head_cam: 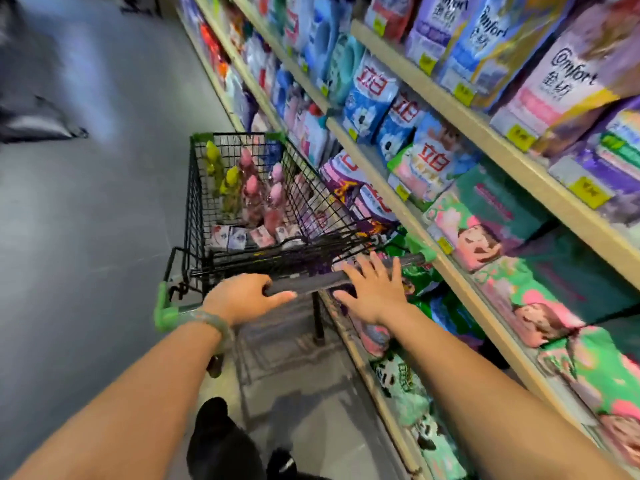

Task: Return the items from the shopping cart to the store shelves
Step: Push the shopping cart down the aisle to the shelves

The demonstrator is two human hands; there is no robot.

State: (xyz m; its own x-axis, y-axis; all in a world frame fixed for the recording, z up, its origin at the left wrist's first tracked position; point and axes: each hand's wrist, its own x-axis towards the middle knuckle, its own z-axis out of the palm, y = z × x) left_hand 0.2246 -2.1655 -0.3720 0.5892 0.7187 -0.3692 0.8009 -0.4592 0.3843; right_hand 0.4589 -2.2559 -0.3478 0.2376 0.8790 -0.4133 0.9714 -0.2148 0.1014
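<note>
Along the right side of the aisle: store shelves [450,109], several tiers, packed with detergent bags [372,95] face-out. Grey floor [86,237] lies open to the left.

Shopping cart [194,188]: black wire, parked parallel to the shelving, its right wall just beside the shelf edge. Judgement: it is kept close so goods can be lifted across without stepping.

Left hand [242,296]: fingers wrapped round the handle bar [311,284], clenched on it, likely steering or steadying the cart.
Right hand [372,289]: fingers straight and splayed, laid flat on the bar's right end, grasping nothing. Probably free for the next pick.

Task items, all inside the basket, none shelved yet:
- pink bottles [251,188], upright, mid-basket
- yellow bottles [230,188], upright, left of the pink ones
- small packets [242,235], lying flat at the near end.

Obstruction: the basket's near wall and the folded child-seat frame stand between hands and goods, so a reach must go over the top. Motion blur; labels in the cart unreadable.

Bracelet [211,320] on the left wrist.
</note>
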